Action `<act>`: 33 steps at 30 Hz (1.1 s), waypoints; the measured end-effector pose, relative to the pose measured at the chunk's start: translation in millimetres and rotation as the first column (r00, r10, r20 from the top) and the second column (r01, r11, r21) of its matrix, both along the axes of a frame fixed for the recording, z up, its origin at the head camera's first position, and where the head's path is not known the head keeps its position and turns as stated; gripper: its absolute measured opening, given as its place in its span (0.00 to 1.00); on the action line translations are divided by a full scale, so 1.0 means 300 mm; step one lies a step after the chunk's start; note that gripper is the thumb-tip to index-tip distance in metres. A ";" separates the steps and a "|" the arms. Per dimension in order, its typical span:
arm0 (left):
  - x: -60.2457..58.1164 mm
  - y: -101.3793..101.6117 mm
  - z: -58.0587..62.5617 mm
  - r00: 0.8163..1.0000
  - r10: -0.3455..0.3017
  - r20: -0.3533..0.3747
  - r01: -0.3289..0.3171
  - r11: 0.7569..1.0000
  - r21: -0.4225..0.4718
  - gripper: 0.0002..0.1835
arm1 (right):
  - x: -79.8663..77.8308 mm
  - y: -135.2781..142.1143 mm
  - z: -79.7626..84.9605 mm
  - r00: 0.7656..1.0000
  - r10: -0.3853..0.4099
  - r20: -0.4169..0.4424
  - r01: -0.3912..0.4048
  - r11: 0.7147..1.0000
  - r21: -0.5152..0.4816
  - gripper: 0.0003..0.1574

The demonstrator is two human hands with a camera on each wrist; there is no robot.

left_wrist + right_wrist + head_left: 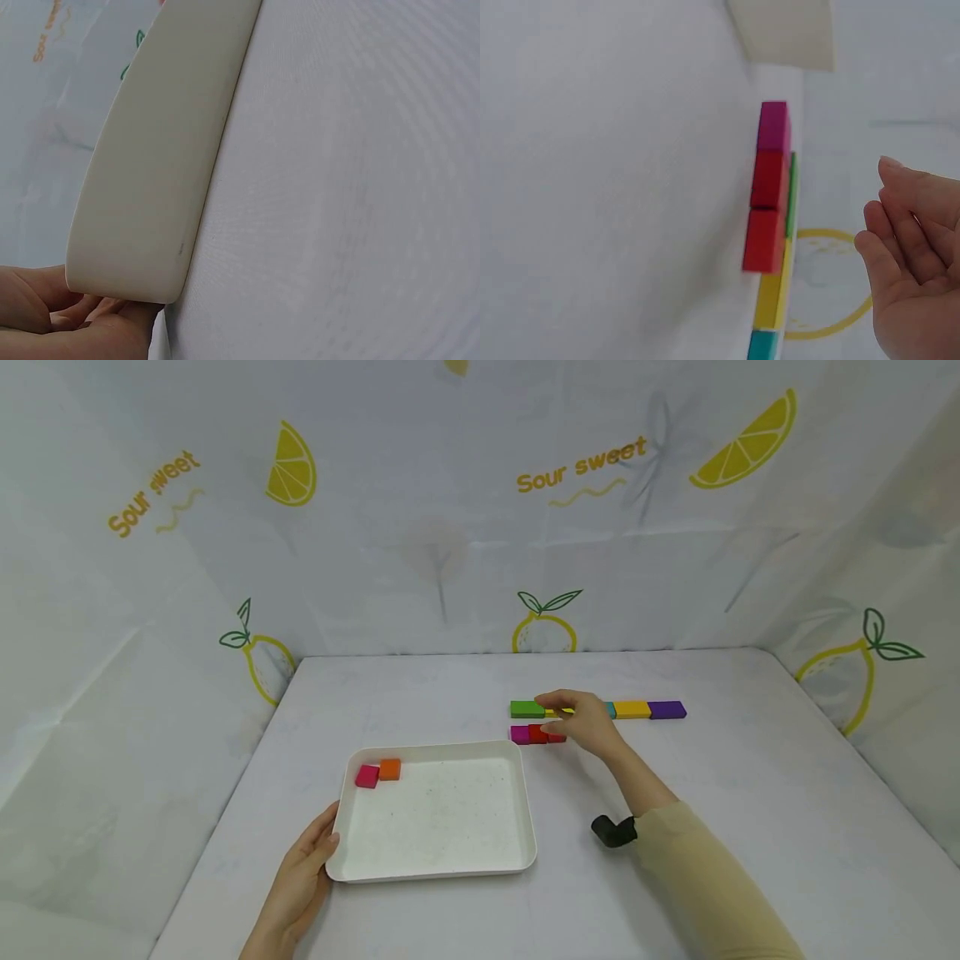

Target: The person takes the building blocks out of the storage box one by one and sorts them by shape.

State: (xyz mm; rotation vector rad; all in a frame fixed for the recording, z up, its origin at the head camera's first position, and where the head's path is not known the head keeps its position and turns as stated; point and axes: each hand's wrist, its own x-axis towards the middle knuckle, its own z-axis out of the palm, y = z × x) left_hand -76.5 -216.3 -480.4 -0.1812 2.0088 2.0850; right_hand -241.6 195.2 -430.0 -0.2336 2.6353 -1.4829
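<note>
My left hand [298, 872] grips the left wall of a shallow white tray [442, 822], its thumb at the rim. In the left wrist view, fingers [112, 330] bend around the tray's corner. Inside the tray's far left corner lie a pinkish-red block [367, 777] and an orange block [389, 769]. My right hand [588, 722] hovers over two rows of blocks, fingers loosely bent and nothing between them. The nearer row has a magenta block [774, 126], a dark red block [767, 178] and a red block [763, 240].
Behind the short row runs a longer one: a green block [527, 710], yellow, teal, an amber block [632, 710] and a purple block [667, 710]. A black strap end [613, 832] sticks out by the right sleeve. Lemon-printed white sheeting [450, 568] surrounds the white table.
</note>
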 end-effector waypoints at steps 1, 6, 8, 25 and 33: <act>0.000 -0.001 0.000 1.000 0.000 -0.002 0.000 1.000 -0.001 0.33 | 0.005 -0.019 0.016 1.000 0.009 -0.004 -0.009 1.000 -0.014 0.28; -0.002 -0.002 -0.004 1.000 -0.002 0.003 0.002 1.000 -0.003 0.34 | 0.037 -0.126 0.091 0.998 0.058 -0.033 -0.061 0.993 -0.097 0.27; -0.005 -0.002 -0.004 1.000 -0.001 0.009 0.001 1.000 -0.003 0.34 | 0.052 -0.174 0.117 0.994 0.097 -0.049 -0.103 0.985 -0.141 0.26; 0.000 -0.009 -0.006 1.000 -0.009 -0.009 0.009 1.000 0.001 0.34 | 0.136 -0.589 0.101 0.940 0.340 0.003 -0.336 0.932 -0.134 0.24; 0.003 -0.004 -0.006 1.000 -0.019 -0.018 0.020 1.000 0.017 0.35 | 0.121 -0.683 0.025 0.954 0.282 0.104 -0.255 0.943 -0.215 0.27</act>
